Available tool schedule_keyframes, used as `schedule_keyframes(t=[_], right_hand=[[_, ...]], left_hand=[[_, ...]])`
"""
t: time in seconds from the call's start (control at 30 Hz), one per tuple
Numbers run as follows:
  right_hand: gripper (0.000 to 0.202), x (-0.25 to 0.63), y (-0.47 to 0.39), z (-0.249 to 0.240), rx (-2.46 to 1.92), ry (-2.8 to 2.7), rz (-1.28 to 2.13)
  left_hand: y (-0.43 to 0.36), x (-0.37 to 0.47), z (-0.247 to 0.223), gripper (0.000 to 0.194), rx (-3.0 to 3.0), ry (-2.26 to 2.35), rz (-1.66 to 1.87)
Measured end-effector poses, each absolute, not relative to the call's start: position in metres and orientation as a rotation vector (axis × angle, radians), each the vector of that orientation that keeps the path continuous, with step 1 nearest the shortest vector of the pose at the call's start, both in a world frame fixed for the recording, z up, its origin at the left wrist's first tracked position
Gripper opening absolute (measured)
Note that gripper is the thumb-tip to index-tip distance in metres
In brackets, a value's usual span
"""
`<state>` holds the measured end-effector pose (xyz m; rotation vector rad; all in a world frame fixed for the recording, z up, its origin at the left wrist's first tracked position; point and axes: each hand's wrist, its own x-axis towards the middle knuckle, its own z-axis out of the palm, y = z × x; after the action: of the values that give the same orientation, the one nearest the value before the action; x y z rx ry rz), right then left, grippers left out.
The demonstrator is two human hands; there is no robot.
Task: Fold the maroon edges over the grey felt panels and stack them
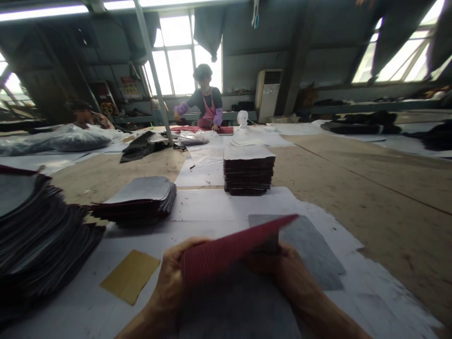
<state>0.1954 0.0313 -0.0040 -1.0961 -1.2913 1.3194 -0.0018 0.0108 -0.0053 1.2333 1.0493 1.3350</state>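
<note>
A dark red sheet (pixel 226 252) with a ribbed face is tilted up between my hands, blurred by motion at its right corner. My left hand (pixel 173 273) is wrapped round its left edge. My right hand (pixel 294 273) is closed at the right, round a dark piece under the sheet's raised corner; its fingertips are partly hidden. Below the red sheet lies a dark grey sheet (pixel 240 306), in shadow. A grey sheet (pixel 310 245) rests flat on the white paper beyond my right hand. To the left of my left hand is a yellow-brown square (pixel 130 277).
A tall stack of dark sheets (pixel 42 245) stands at the left, a lower stack (pixel 141 193) beyond the yellow-brown square, and another stack (pixel 249 174) farther ahead. A person in a pink apron (pixel 209 113) works across the table (pixel 353 188); another person is at the far left.
</note>
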Motion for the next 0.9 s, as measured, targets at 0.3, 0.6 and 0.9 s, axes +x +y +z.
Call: schedule_keyframes(t=[0.3, 0.6, 0.9], right_hand=[[0.032, 0.199, 0.029, 0.008, -0.913, -1.525, 0.935], [0.024, 0.195, 0.025, 0.002, -1.169, -1.541, 1.001], [0.027, 0.187, 0.031, 0.008, -1.584, -1.516, 1.015]], left_hand=[[0.007, 0.003, 0.003, 0.014, 1.024, 1.103, 1.336], [0.008, 0.005, -0.004, 0.032, 0.705, 0.945, 1.134], [0.007, 0.003, 0.004, 0.040, 0.763, 1.256, 1.040]])
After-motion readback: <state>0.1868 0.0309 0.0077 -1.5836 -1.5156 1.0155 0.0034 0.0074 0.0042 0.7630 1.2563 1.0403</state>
